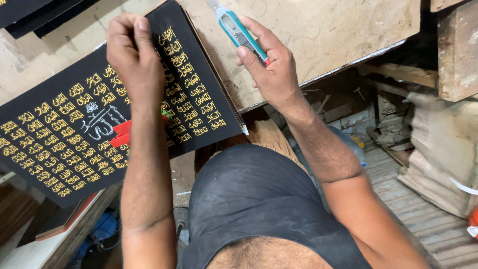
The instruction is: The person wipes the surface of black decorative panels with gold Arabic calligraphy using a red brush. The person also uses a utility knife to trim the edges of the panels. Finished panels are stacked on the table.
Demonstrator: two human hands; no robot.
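- While you look down, your left hand (133, 60) is clenched, pinching the top edge of the black rectangular cloth panel with gold embroidered script (64, 124).
- Your right hand (271, 67), at 12 o'clock, grasps a teal-and-grey plastic utility knife (239, 31).
- That panel lies tilted on the pale worn counter (323, 30), toward 10 o'clock.

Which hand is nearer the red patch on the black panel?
Left. The left hand rests on the black panel above the red patch; the right hand is off the panel, holding a utility knife.
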